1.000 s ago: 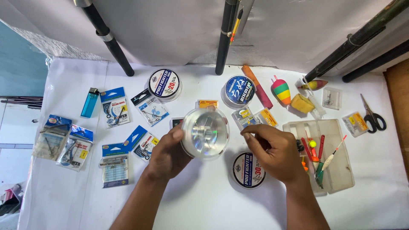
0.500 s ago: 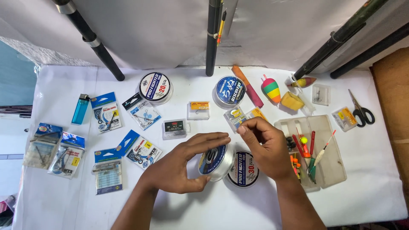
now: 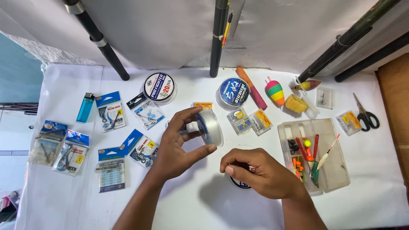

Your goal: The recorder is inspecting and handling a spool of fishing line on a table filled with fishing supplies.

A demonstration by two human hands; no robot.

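Head view: clear spool (image 3: 209, 127) gripped on edge between thumb and fingers of left hand (image 3: 177, 147), above the white table (image 3: 362, 187). Right hand (image 3: 260, 172) just beside it, fingertips pinched; line between them too thin to tell. Seemingly drawing line off; next calls for a steady spool. Half a second ago, both hands on the spool, lower down.

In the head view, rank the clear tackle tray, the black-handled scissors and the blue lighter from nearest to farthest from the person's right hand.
1. Clear tackle tray, just right of the right hand.
2. Black-handled scissors, far right, up the table.
3. Blue lighter, far left, beyond the left hand.
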